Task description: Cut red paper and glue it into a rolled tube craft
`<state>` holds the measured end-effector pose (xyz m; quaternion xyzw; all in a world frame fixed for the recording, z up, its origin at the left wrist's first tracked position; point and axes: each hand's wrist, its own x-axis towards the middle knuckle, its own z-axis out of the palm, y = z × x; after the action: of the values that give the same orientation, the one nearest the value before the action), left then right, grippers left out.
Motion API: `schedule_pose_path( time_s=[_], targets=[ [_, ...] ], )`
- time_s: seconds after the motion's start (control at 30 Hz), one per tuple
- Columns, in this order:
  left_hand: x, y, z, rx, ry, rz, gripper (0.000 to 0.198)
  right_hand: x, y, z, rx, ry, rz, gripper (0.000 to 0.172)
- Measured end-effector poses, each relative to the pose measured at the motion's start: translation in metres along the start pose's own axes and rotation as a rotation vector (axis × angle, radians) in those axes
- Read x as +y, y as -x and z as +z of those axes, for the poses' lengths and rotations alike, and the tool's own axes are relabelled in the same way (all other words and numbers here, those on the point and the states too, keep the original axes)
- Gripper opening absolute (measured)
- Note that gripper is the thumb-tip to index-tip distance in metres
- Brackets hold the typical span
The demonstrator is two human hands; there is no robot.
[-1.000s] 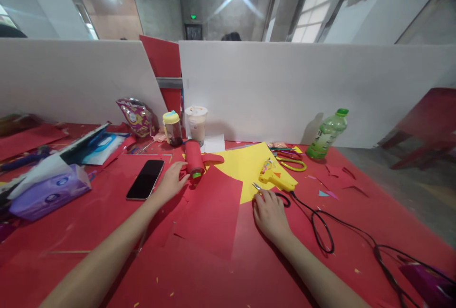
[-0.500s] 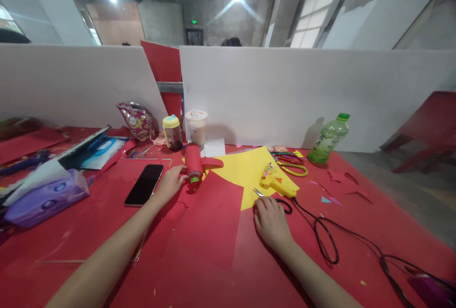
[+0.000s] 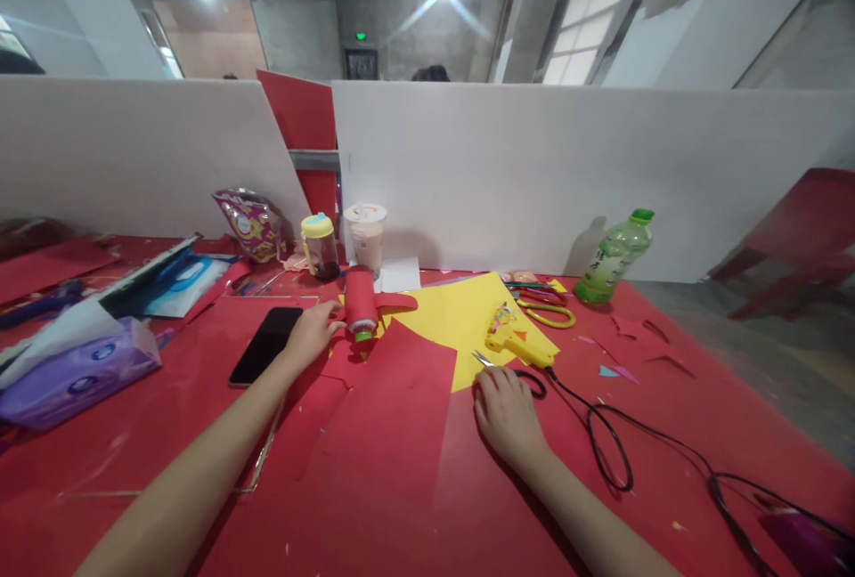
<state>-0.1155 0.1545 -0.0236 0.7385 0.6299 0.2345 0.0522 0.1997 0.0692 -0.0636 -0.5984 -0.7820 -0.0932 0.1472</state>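
My left hand (image 3: 313, 333) is beside a red paper-wrapped bottle (image 3: 362, 299) with a green cap, its fingers apart and not closed round it. A black phone (image 3: 264, 347) lies next to that wrist. My right hand (image 3: 506, 408) rests over small scissors (image 3: 482, 359), whose blades and one black handle loop stick out; whether the fingers grip them is hidden. A red paper sheet (image 3: 407, 408) lies between the hands, overlapping a yellow sheet (image 3: 427, 314). The yellow glue gun (image 3: 517, 341) sits just beyond my right hand.
A white board (image 3: 534, 176) stands across the back. Before it are a lidded cup (image 3: 367, 239), a yellow-capped jar (image 3: 320, 247) and a green bottle (image 3: 613, 258). Yellow-handled scissors (image 3: 551, 316) lie behind the glue gun. A black cord (image 3: 661, 430) runs right. Purple tissues (image 3: 84, 377) lie left.
My left hand has drawn slightly left, away from the red-wrapped bottle. My right hand stays over the scissors. The view has shifted a little.
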Motion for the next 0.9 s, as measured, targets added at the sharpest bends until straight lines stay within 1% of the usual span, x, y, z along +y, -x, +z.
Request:
schedule_pose_path(
  time_s=[0.13,0.23,0.3,0.5,0.7,0.8,0.9],
  targets=[
    [0.008,0.009,0.003,0.023,-0.045,0.070,0.026,0.000,0.000,0.000,-0.026,-0.009,0.006,0.015],
    [0.016,0.014,0.006,0.026,-0.074,0.129,0.025,0.000,-0.001,-0.001,-0.024,-0.012,0.006,0.015],
    [0.019,0.015,0.006,0.027,-0.092,0.139,0.024,0.000,-0.001,-0.001,-0.014,-0.012,0.002,0.015],
    [0.014,0.011,0.001,0.004,-0.122,0.131,0.023,0.000,0.000,0.001,0.007,-0.003,-0.012,0.016],
    [0.010,0.009,-0.001,-0.003,-0.151,0.079,0.022,-0.001,0.001,0.001,0.008,-0.011,-0.010,0.016],
    [0.014,0.010,-0.002,-0.008,-0.162,0.058,0.021,-0.001,0.001,0.000,0.019,0.000,-0.010,0.016],
    [0.024,0.016,-0.003,-0.019,-0.169,0.035,0.018,-0.001,0.000,0.000,0.020,0.009,-0.009,0.015]
  ],
)
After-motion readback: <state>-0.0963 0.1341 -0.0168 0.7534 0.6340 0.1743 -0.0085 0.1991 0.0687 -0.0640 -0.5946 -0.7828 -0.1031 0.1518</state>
